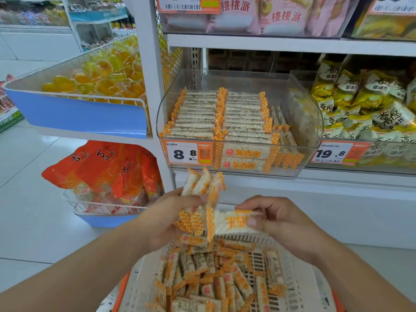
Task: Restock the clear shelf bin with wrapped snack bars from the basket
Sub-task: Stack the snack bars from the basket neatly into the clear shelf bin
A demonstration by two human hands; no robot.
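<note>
We're holding bars in both hands, mid-frame, above the basket (299, 280). Left hand (166, 219) grips a bunch of wrapped snack bars (200, 199), ends fanning upward. Right hand (276, 219) pinches a single bar (231, 221) flat, just beside the bunch. Loose bars (213, 278) fill the basket at bottom center. Clear shelf bin (310, 122) sits above the hands, center frame, with bars stacked in neat rows (216, 115) inside.
</note>
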